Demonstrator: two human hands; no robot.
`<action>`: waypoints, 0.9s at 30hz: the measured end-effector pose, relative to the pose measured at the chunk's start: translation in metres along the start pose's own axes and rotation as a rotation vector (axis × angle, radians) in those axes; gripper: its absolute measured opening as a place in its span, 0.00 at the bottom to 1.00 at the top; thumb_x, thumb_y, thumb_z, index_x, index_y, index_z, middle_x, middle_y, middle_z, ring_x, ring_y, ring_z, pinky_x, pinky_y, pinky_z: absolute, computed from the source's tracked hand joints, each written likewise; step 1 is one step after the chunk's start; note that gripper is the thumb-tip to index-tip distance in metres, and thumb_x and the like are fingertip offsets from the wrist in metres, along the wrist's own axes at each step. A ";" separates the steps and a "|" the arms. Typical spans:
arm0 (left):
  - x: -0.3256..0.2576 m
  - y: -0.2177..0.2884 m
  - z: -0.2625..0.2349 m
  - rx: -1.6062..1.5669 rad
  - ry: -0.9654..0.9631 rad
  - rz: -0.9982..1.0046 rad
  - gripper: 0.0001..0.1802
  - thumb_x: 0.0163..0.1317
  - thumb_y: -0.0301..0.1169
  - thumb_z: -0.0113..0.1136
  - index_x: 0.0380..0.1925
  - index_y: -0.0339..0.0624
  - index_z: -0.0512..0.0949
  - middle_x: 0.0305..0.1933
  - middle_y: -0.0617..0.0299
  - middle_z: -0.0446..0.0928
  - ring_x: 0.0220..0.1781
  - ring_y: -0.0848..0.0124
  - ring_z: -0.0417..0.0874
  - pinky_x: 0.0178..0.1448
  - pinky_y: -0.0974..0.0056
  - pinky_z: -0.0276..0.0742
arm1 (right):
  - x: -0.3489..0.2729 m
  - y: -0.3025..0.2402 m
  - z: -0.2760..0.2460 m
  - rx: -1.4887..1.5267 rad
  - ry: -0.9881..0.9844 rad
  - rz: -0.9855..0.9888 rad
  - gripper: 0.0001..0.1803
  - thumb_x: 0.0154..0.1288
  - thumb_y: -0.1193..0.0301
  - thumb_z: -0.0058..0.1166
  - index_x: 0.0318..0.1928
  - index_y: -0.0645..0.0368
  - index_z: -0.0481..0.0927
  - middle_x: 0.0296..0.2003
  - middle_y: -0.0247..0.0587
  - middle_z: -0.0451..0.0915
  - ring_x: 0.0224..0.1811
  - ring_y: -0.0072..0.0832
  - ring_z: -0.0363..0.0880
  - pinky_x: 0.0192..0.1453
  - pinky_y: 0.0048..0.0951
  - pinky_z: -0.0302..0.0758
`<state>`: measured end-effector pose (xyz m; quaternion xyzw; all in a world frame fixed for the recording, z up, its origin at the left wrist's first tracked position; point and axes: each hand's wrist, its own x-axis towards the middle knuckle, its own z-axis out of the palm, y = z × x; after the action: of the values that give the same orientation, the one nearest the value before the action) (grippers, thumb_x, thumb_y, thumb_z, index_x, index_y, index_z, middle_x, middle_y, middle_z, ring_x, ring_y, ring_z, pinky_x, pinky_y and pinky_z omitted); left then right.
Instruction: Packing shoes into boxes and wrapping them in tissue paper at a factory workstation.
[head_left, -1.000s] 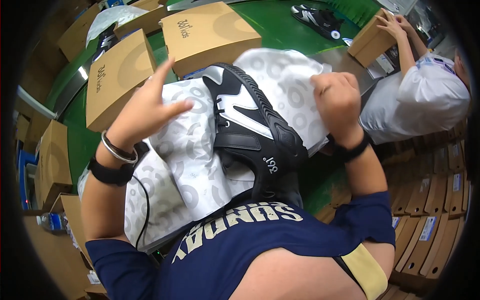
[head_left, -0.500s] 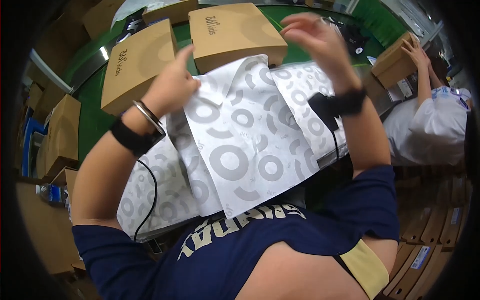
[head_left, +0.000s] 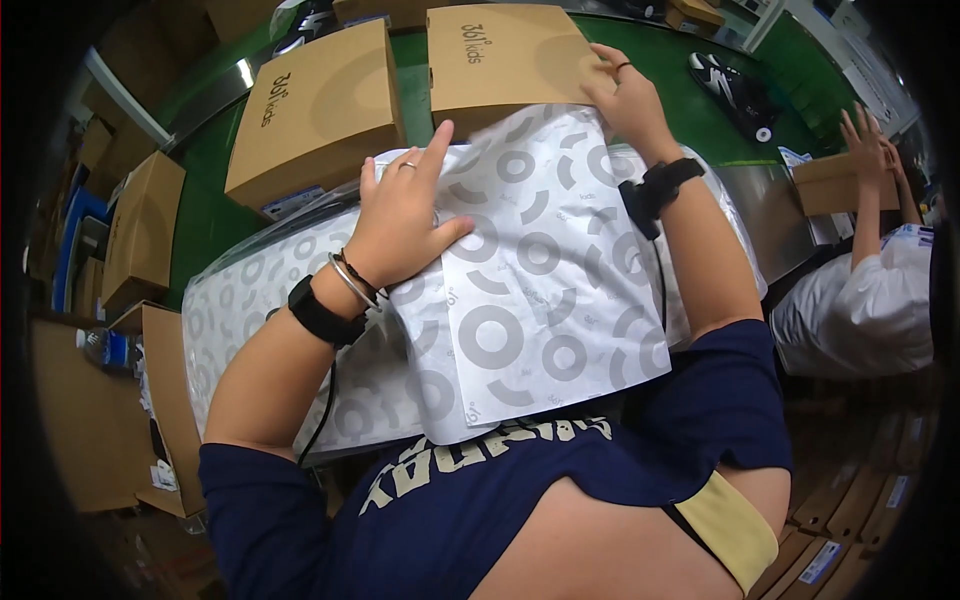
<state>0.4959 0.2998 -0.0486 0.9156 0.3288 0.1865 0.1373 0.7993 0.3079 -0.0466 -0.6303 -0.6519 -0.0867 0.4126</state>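
A big sheet of white paper (head_left: 540, 270) with grey rings is spread flat just in front of the person and pressed down by the open left hand (head_left: 405, 215). The open right hand (head_left: 625, 95) is laid on a brown box (head_left: 500, 55) just behind the paper. Another brown box (head_left: 315, 105) is seen to the left on the green belt (head_left: 205, 215), and a black shoe (head_left: 735, 90) is seen to the right.

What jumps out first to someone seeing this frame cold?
The white tissue paper with grey ring print fills the centre, with the left hand pressed flat on it. Behind it the right hand rests on a brown cardboard box on the green conveyor belt. A black shoe lies farther right on the belt.
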 end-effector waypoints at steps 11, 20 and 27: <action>0.002 -0.001 0.004 -0.014 0.094 0.138 0.53 0.40 0.39 0.64 0.65 0.55 0.41 0.62 0.36 0.49 0.62 0.47 0.56 0.61 0.39 0.45 | -0.003 0.023 0.024 -0.154 -0.050 0.218 0.32 0.56 0.68 0.43 0.61 0.61 0.52 0.47 0.59 0.70 0.42 0.44 0.75 0.43 0.32 0.72; 0.017 0.035 -0.022 0.469 0.275 0.104 0.52 0.33 0.42 0.69 0.62 0.59 0.53 0.66 0.44 0.43 0.65 0.45 0.46 0.61 0.40 0.47 | 0.013 0.011 0.014 0.746 0.756 0.815 0.19 0.57 0.67 0.38 0.24 0.76 0.70 0.22 0.43 0.75 0.23 0.27 0.71 0.29 0.31 0.67; 0.086 -0.022 -0.035 0.272 -0.019 0.038 0.36 0.49 0.49 0.58 0.58 0.50 0.62 0.57 0.46 0.64 0.62 0.51 0.59 0.65 0.48 0.40 | 0.038 -0.023 -0.025 0.557 0.782 0.712 0.18 0.58 0.66 0.35 0.32 0.73 0.69 0.31 0.48 0.75 0.29 0.34 0.73 0.31 0.35 0.71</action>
<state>0.5297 0.3769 -0.0041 0.9335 0.3324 0.1338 0.0114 0.7950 0.3164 0.0034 -0.5995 -0.1987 0.0054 0.7753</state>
